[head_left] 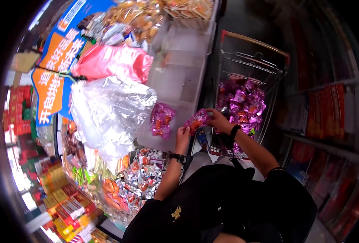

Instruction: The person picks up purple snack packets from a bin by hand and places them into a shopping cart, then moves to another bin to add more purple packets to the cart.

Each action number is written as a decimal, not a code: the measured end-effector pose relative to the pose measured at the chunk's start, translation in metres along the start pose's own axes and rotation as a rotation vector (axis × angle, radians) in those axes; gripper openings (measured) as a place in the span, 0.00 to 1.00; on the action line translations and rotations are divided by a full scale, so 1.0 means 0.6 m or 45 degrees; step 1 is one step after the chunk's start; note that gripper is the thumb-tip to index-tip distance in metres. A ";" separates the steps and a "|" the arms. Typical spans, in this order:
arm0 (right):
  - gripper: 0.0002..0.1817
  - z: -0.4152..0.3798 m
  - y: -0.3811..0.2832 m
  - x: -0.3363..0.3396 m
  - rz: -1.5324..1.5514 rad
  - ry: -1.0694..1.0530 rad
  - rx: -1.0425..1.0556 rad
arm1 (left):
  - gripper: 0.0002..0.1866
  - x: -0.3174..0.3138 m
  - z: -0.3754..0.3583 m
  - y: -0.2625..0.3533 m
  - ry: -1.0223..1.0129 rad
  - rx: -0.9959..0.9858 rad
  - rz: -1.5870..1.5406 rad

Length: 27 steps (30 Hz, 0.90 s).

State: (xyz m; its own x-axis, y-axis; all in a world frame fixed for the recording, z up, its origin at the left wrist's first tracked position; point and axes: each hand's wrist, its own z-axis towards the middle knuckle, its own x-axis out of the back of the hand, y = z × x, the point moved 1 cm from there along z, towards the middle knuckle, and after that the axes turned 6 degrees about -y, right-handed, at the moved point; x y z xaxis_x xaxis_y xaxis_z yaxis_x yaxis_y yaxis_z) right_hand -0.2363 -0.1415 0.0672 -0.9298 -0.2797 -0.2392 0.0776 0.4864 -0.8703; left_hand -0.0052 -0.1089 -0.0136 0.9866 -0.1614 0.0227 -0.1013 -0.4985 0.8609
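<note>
Between my two hands is a shiny purple snack packet [197, 121] with orange print. My left hand [183, 137] pinches its lower left end, a dark watch on that wrist. At the packet's upper right, my right hand [220, 121] grips the other end, with a black band around the wrist. More purple packets [162, 120] lie in the pale plastic bin [145, 141] to the left of my hands. A heap of the same purple packets [246, 101] fills part of the shopping cart [284, 69] on my right.
Silver and pink plastic bags [112, 113] hang over the display on the left. Silver-wrapped sweets [143, 174] lie below the bin, and bagged snacks [139, 18] at the far end. A blue and orange sign [52, 77] stands behind. Shelves with red packages [327, 109] line the right.
</note>
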 end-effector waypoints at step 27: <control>0.21 -0.293 0.214 0.351 -0.572 0.886 0.124 | 0.21 -0.357 0.017 -0.010 -0.766 -0.251 0.429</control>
State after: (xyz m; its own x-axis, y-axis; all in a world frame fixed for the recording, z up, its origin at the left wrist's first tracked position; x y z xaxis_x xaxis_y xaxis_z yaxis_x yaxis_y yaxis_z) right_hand -0.4853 0.0077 -0.0193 -0.8872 0.1609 0.4325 -0.3529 0.3676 -0.8605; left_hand -0.2172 -0.0800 -0.0285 0.6585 -0.7495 0.0677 -0.3070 -0.1853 0.9335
